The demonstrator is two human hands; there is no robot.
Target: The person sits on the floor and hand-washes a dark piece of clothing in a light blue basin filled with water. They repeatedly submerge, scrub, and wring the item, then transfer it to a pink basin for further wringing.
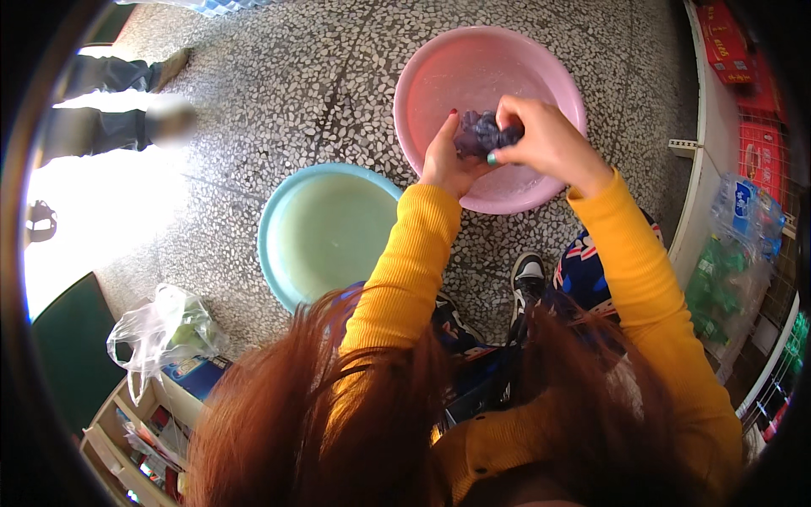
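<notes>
A small bunch of dark purple grapes [480, 133] is held over the pink plastic basin [415, 73]. My left hand [448, 163] cups the bunch from below and from the left, its thumb raised along the side. From the right, my right hand [550, 141] pinches the bunch between thumb and fingers. Pale liquid, apparently water, fills part of the pink basin. Beside it, to the lower left, stands a light blue plastic basin [269, 237] with cloudy greenish liquid in it. My left forearm covers that basin's right edge.
Both basins stand on a speckled terrazzo floor [285, 101]. Another person's legs [108, 130] are at the upper left. A clear plastic bag with green contents [184, 323] sits at lower left above a wooden shelf unit [104, 437]. Along the right runs a shelf [687, 209] with packaged bottles [719, 279] and red boxes [725, 41].
</notes>
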